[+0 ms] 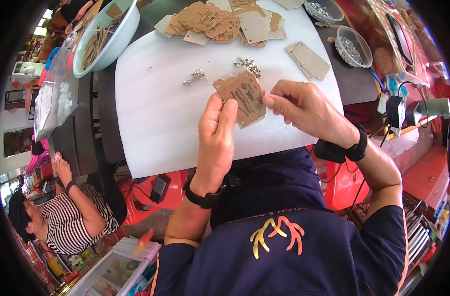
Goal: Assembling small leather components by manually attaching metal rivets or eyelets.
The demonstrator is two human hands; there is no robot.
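Observation:
Between the thumb and fingers of my left hand (216, 135) is a brown cardboard card (243, 97) with dark print and small corner holes. A paler layer shows along its lower edge. My right hand (311, 111) is closed in a pinch at the card's right edge; whatever lies between its fingertips is hidden. Just beyond the card, small silvery metal fasteners (247, 65) lie in a heap, with a looser group of slim metal pieces (196, 77) to the left. All this is over a white foam sheet (156, 118) on the table.
Loose brown and grey cards (205, 20) pile up at the far edge; grey cards (308, 60) lie far right. Tubs of metal bits (352, 47) stand beyond them. A pale blue basin (129, 32) is at far left. A person in stripes (79, 217) sits left.

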